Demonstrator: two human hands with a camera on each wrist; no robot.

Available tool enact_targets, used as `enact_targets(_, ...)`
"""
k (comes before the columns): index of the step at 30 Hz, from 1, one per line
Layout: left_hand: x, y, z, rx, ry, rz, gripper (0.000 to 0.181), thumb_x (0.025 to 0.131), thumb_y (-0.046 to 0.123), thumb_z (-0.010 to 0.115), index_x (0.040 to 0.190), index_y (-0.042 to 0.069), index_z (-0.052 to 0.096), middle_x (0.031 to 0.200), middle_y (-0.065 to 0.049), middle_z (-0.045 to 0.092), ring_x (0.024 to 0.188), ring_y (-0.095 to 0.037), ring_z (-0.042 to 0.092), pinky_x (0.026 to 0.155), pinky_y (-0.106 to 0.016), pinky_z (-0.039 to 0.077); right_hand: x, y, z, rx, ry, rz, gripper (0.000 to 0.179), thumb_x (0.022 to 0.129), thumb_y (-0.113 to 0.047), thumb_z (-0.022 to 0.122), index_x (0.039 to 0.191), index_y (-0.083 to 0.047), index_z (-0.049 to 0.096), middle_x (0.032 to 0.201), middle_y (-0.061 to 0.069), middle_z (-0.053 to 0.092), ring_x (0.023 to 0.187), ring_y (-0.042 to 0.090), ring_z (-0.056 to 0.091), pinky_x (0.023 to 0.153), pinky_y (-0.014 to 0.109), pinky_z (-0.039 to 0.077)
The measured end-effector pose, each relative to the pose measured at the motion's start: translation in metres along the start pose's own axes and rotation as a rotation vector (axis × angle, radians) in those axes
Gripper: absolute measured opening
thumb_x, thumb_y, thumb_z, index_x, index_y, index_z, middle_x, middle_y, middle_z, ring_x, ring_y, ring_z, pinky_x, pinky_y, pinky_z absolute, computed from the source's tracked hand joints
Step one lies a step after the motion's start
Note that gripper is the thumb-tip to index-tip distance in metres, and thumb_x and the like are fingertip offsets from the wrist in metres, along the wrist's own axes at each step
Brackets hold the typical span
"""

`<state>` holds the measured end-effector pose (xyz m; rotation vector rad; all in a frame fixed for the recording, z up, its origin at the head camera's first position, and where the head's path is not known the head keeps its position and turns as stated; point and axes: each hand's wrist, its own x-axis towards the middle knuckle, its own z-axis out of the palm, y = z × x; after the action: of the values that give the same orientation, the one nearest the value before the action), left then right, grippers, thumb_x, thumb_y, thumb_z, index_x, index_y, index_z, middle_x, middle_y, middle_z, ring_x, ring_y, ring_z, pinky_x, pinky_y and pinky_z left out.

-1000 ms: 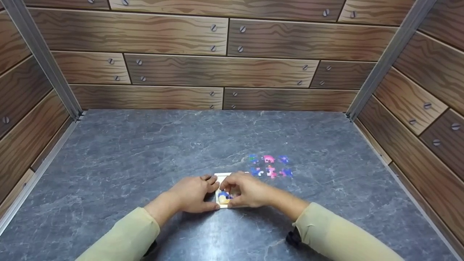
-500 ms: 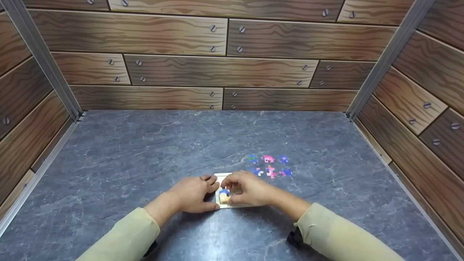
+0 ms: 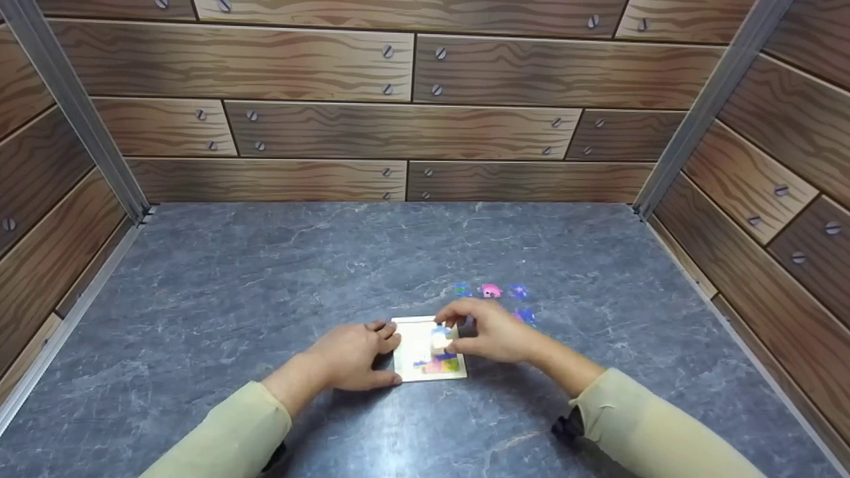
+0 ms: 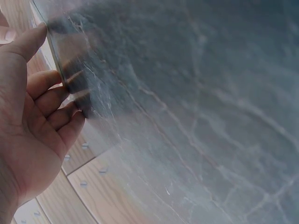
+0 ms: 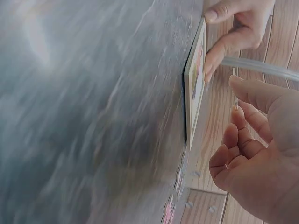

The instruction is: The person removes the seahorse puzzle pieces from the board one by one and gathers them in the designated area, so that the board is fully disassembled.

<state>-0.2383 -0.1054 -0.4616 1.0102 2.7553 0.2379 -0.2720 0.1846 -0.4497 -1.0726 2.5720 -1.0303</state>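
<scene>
A small square puzzle tray (image 3: 410,338) with a pale rim lies on the tabletop in the head view. Along its near side are colourful jigsaw pieces (image 3: 443,364), pink, yellow and blue. My left hand (image 3: 352,356) rests at the tray's left edge, thumb at the near corner and fingers farther up, touching the rim. Between thumb and fingertips, my right hand (image 3: 491,332) pinches a blue and pale yellow jigsaw piece (image 3: 439,338) over the tray's right part. The right wrist view shows that piece (image 5: 235,88) edge-on, raised off the tray (image 5: 194,88).
Loose jigsaw pieces lie beyond the right hand, among them a pink one (image 3: 491,291), a blue-green one (image 3: 463,289) and blue-purple ones (image 3: 518,291). The hand hides others. Wood-patterned walls (image 3: 405,126) enclose the grey marbled tabletop (image 3: 265,265) at the back and sides.
My right hand has carried the blue and yellow piece from the tray's near left part to the right and away from me, uncovering the near row. The left hand stays put.
</scene>
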Motion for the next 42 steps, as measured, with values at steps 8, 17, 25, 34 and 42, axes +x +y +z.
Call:
enact_targets(8,0.0,-0.001,0.0,0.001,-0.004,0.0,0.072,0.099,0.056,0.068,0.155,0.013,0.057,0.16,-0.016,0.05,0.146,-0.038,0.049,0.112,-0.053,0.047,-0.016,0.019,-0.013,0.05,0.02,0.043,0.037,0.091,-0.016,0.086,0.125,-0.007,0.074,0.11,0.0,0.071,0.101,0.029,0.065,0.085,0.047,0.055)
enact_targets(17,-0.002,-0.001,0.002,0.005,0.018,0.016,0.071,0.099,0.056,0.068,0.154,0.012,0.058,0.159,-0.016,0.051,0.145,-0.038,0.05,0.109,-0.054,0.05,-0.03,0.031,-0.015,0.051,0.01,0.107,0.035,0.09,-0.016,0.086,0.122,-0.009,0.074,0.106,0.001,0.07,0.099,0.023,0.064,0.087,0.042,0.052)
enact_targets(25,-0.002,-0.001,0.001,0.01,0.015,0.013,0.071,0.099,0.055,0.069,0.155,0.012,0.057,0.159,-0.016,0.051,0.145,-0.038,0.051,0.107,-0.055,0.051,-0.035,0.038,-0.015,0.054,-0.017,0.125,0.035,0.091,-0.014,0.085,0.123,-0.008,0.073,0.103,0.002,0.068,0.097,0.021,0.062,0.085,0.033,0.055)
enact_targets(34,-0.002,0.0,0.001,0.009,0.008,0.001,0.072,0.099,0.056,0.069,0.155,0.013,0.057,0.16,-0.015,0.05,0.145,-0.038,0.05,0.108,-0.054,0.051,-0.036,0.039,-0.015,0.051,-0.03,0.149,0.034,0.09,-0.014,0.085,0.122,-0.007,0.073,0.102,0.002,0.068,0.096,0.021,0.063,0.083,0.029,0.054)
enact_targets(42,-0.002,-0.001,0.001,0.003,0.008,0.0,0.073,0.099,0.056,0.068,0.156,0.013,0.056,0.16,-0.016,0.05,0.144,-0.039,0.051,0.109,-0.054,0.05,-0.035,0.04,-0.013,0.045,-0.021,0.142,0.035,0.089,-0.016,0.086,0.12,-0.006,0.074,0.101,0.002,0.068,0.094,0.018,0.062,0.082,0.029,0.054)
